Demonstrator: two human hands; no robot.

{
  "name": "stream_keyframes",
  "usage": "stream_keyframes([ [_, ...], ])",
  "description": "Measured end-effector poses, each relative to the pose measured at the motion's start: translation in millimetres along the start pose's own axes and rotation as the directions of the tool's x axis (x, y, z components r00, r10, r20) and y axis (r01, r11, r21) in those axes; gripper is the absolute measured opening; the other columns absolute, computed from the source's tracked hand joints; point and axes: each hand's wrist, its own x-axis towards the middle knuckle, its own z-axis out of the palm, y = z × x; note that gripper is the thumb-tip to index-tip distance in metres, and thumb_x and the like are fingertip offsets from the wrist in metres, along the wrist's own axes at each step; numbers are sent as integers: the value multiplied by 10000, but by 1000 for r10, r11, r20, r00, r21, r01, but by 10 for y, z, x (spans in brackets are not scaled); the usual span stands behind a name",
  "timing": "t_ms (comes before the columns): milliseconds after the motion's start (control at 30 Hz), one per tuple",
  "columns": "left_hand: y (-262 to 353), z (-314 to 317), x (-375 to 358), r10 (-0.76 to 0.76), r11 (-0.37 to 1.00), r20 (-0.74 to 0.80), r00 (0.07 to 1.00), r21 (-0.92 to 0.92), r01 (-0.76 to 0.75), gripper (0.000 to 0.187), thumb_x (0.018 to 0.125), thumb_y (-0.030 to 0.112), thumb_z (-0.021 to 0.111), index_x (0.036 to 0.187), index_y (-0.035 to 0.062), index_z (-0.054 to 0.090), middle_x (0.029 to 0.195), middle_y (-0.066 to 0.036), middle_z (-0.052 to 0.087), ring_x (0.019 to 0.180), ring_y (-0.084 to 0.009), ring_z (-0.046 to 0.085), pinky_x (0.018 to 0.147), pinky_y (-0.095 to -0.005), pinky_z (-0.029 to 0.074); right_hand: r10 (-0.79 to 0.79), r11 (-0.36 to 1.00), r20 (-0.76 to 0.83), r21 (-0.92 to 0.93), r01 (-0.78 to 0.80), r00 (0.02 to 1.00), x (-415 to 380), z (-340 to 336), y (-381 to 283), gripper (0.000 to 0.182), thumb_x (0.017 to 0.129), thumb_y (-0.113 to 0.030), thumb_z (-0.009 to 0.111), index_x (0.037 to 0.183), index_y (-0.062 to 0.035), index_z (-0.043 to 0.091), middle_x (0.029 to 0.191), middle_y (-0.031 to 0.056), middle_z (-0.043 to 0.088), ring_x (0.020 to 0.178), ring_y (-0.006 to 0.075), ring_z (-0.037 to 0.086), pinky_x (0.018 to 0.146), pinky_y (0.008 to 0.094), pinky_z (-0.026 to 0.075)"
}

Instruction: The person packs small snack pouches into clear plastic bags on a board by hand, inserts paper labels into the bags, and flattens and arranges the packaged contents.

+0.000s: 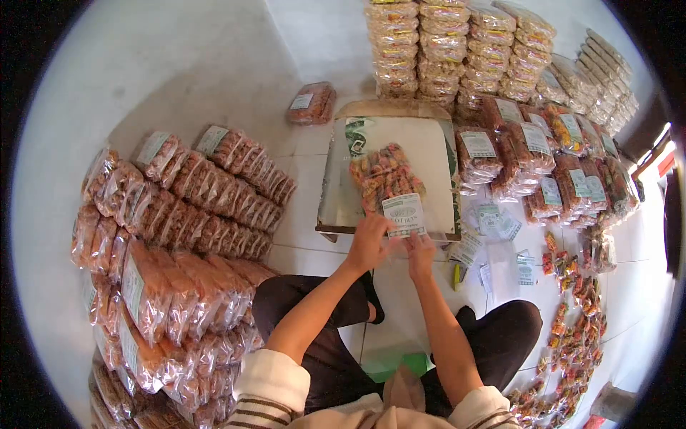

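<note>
On a low table (pixel 437 157) in front of me lies a clear bag of colourful snacks (pixel 386 171), its contents in red, yellow and green tones. A white and green printed label (pixel 404 213) shows at the end of the bag nearest me. My left hand (pixel 369 242) grips the near left corner of the bag beside the label, fingers closed. My right hand (pixel 420 255) pinches the near right corner, just below the label's lower edge. Both hands are at the table's front edge, and the bag's far end rests on the tabletop.
Stacked bags of brown snacks (pixel 207 193) and orange packs (pixel 179 286) stand at my left. Labelled bags (pixel 514 143) and tall stacks (pixel 429 50) fill the back right. Loose labels (pixel 493 222), a yellow-green cutter (pixel 457 277) and strewn wrapped snacks (pixel 572 336) lie at my right.
</note>
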Motion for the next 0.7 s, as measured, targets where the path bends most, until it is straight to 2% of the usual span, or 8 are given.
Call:
stream_keyframes([
  [67,-318,81,135,-497,867,-242,833,-101,487,186,819,187,554,963,71,528,911,-114,511,895,-274,464,772,-418,334,6,1000,-57,-9,-6,998,101,-29,46,187,853,-116,513,977,23,532,909,80,575,789,147,554,691,283,469],
  [200,-936,260,254,-414,878,-344,843,94,469,216,840,205,537,1044,132,533,1048,-122,469,1009,-299,405,854,-462,295,56,989,-43,-131,-62,997,306,-62,57,206,848,-128,525,985,26,529,903,78,571,774,151,555,668,277,474],
  [267,-1064,325,324,-335,889,-254,907,233,393,260,839,209,540,1099,215,525,1161,-126,384,1082,-317,337,899,-481,269,87,987,-36,-135,-91,996,411,17,14,220,847,-137,530,990,31,525,905,79,566,758,150,555,654,274,475],
  [367,-1103,336,321,-360,902,-101,927,216,374,251,831,218,550,1079,253,535,1210,-113,337,1125,-326,301,927,-500,249,108,920,-114,-366,-143,988,358,128,-83,313,854,-184,532,1061,43,467,943,93,546,850,179,537,820,339,463],
  [433,-1202,277,369,-465,860,-80,882,196,471,253,827,222,556,1076,262,536,1218,-109,331,1147,-329,282,935,-500,243,-355,588,-18,-782,208,935,96,201,-117,418,821,-143,568,1165,34,409,1026,136,505,934,251,501,888,420,398],
  [467,-1294,259,406,-554,812,-58,831,182,554,256,823,226,562,1073,270,538,1226,-105,325,1169,-331,262,943,-500,237,-352,581,-10,-786,210,936,34,100,-51,418,821,-143,568,1165,34,409,1026,136,505,934,251,501,888,420,398],
  [533,-1480,231,459,-481,849,-130,867,176,498,249,826,227,555,1070,274,538,1222,-101,333,1169,-340,264,942,-510,234,-523,-190,497,-860,473,693,-82,-42,10,545,767,-42,585,1254,1,345,1152,164,438,1036,329,437,930,474,322],
  [700,-1616,302,546,-251,924,-209,945,239,298,254,850,242,515,1100,285,528,1238,-99,346,1174,-367,270,942,-539,223,-248,-308,719,-694,651,649,56,-124,-192,592,727,29,572,1269,-3,337,1259,149,381,1128,364,385,957,478,293],
])
